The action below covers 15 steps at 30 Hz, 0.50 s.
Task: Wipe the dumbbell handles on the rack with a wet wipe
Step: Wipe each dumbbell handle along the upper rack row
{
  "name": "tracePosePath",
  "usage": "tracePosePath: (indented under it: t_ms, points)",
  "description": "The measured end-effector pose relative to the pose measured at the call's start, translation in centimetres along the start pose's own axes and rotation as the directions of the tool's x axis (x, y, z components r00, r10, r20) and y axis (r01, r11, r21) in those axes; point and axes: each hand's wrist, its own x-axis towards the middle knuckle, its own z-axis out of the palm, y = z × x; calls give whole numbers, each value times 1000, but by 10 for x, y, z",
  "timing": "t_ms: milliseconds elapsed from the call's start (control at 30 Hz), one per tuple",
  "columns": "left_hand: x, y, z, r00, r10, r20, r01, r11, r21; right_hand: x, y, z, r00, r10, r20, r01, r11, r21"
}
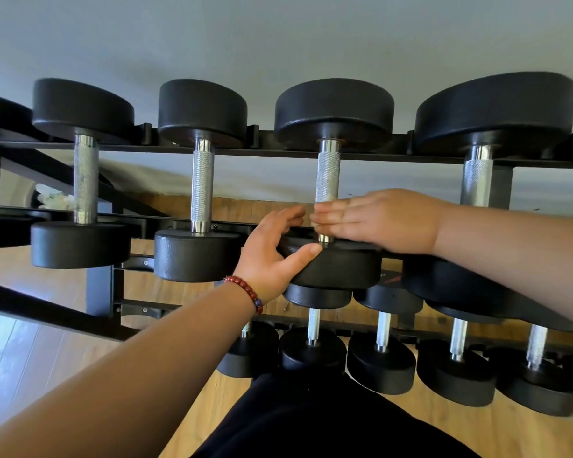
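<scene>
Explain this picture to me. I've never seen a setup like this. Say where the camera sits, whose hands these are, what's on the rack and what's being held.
There is no machine here. A person wears one camera on the head, looking forward and down, so both arms reach in from below. Ahead stands a black rack with large dumbbells on the top row and smaller ones lower down. The right hand holds a white wipe against one steel handle. The left hand, wearing a bead bracelet, rests on that dumbbell's near head.
</scene>
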Motion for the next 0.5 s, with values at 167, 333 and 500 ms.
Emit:
tracePosePath:
  t_ms: [167,333,500]
  points:
    - [-1,1,-1,1000,1,-1,-1,1000,9,12,24,-4,975,191,-111,-196,980,-36]
    - [0,0,0,1000,0,4,0,1000,9,0,2,6,999,17,-47,-16,999,33]
    - [0,0,0,1000,-4,6,3,1000,10,19,19,5,930,308,-198,-301,951,65]
